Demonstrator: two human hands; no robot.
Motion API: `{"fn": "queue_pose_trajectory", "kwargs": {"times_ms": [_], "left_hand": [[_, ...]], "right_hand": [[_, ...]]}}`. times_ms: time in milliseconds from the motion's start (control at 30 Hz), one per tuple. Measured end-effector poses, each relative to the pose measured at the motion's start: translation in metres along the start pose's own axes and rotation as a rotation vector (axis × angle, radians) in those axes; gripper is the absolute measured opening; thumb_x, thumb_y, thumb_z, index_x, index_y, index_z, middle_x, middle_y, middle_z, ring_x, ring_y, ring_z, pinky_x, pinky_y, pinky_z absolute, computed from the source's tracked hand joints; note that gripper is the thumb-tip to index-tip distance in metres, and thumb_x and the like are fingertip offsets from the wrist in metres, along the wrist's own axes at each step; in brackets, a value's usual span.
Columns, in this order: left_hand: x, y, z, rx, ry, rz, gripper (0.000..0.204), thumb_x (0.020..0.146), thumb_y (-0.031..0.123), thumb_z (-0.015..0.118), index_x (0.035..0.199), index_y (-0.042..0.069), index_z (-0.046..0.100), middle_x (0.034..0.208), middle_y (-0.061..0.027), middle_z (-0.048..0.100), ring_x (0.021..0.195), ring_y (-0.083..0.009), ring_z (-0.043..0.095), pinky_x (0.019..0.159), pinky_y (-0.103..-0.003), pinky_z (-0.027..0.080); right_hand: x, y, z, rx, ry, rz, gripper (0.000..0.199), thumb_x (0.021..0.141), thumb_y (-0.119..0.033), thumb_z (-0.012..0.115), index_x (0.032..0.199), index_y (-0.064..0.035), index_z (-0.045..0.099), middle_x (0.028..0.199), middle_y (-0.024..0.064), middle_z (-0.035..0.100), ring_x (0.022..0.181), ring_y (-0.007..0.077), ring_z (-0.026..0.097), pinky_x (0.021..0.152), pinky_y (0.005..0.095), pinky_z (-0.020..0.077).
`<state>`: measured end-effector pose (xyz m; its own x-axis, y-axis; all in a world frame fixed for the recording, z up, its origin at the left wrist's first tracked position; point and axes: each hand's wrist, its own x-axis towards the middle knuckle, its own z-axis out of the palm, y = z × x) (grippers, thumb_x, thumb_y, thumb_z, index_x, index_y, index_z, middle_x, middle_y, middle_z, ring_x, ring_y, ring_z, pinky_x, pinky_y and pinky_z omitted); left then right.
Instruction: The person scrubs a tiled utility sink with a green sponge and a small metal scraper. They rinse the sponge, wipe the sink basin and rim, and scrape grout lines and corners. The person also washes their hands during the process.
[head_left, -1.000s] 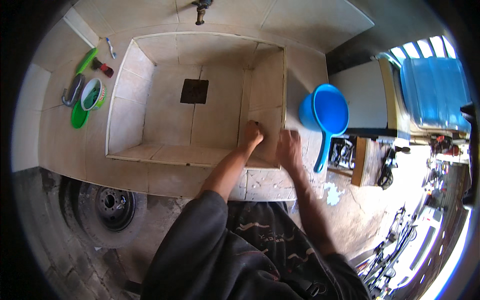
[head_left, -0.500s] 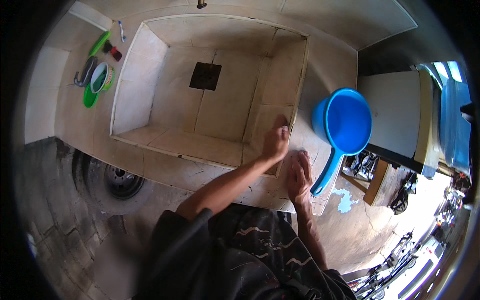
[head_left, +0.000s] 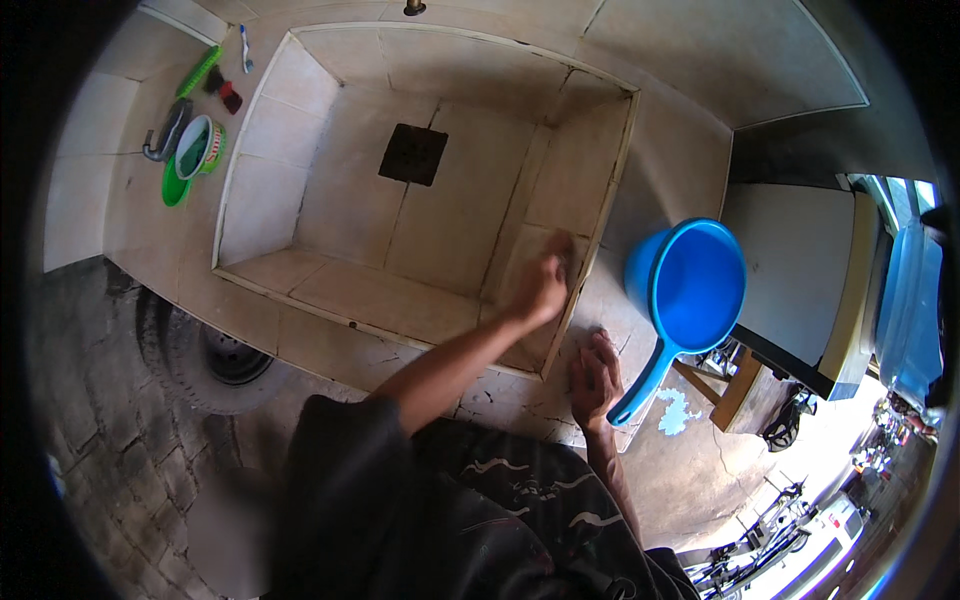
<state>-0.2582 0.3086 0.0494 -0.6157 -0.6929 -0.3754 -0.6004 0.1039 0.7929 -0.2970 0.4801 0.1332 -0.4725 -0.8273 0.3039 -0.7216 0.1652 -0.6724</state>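
Below my headset camera, a tiled sink basin [head_left: 330,215] fills the middle of the view, pale and square, with a dark square drain [head_left: 412,154] set in its floor. My left hand [head_left: 543,283] reaches over the near-right corner of the basin and presses against the inner right wall, fingers curled around something small; I cannot make out what it is, so I cannot tell whether the hand is closed on a thing or just bunched against the tile. My right hand [head_left: 594,378] lies flat and relaxed on the ledge of the basin surround, fingers extended, grasping nothing. Just beside it, its fingertips close to the handle, lies a blue plastic dipper [head_left: 688,290] with its bowl tilted on the ledge to the right of the basin and its long handle pointing down towards me. On the far-left ledge sit a green brush [head_left: 199,71], a green-rimmed round bowl [head_left: 196,146] and a few small items too tiny to name. At lower left, on the paved ground under the ledge, a black tyre [head_left: 205,352] lies flat. To the right stands a white cabinet [head_left: 790,270].
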Motion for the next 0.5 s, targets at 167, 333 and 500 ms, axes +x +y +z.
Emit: {"fn": "queue_pose_trajectory", "kwargs": {"times_ms": [167, 333, 500], "left_hand": [[-0.002, 0.016, -0.003, -0.213, 0.461, 0.471, 0.025, 0.09, 0.012, 0.041, 0.11, 0.002, 0.052, 0.089, -0.0229, 0.063, 0.086, -0.0394, 0.061, 0.071, -0.044, 0.05], [-0.009, 0.013, -0.006, -0.313, 0.111, -0.144, 0.029, 0.092, 0.02, 0.042, 0.112, 0.001, 0.05, 0.106, -0.0263, 0.057, 0.097, -0.0393, 0.057, 0.081, -0.048, 0.046], [-0.024, 0.001, 0.014, -0.222, 0.35, -0.1, 0.031, 0.093, 0.023, 0.039, 0.107, 0.001, 0.055, 0.093, -0.0243, 0.062, 0.088, -0.0417, 0.06, 0.076, -0.048, 0.047]], "right_hand": [[-0.003, -0.001, -0.002, -0.061, -0.068, 0.081, 0.021, 0.074, 0.004, 0.066, 0.093, 0.0018, 0.058, 0.113, 0.0214, 0.057, 0.108, 0.038, 0.056, 0.089, 0.0428, 0.0481], [-0.001, 0.0, -0.001, -0.041, -0.026, 0.041, 0.019, 0.075, 0.003, 0.063, 0.093, 0.0013, 0.059, 0.112, 0.0209, 0.058, 0.107, 0.0379, 0.056, 0.09, 0.0428, 0.0479], [0.002, -0.004, -0.001, -0.028, 0.001, 0.033, 0.02, 0.074, 0.002, 0.065, 0.094, 0.0001, 0.059, 0.113, 0.0204, 0.057, 0.107, 0.0367, 0.056, 0.09, 0.0422, 0.0481]]}}
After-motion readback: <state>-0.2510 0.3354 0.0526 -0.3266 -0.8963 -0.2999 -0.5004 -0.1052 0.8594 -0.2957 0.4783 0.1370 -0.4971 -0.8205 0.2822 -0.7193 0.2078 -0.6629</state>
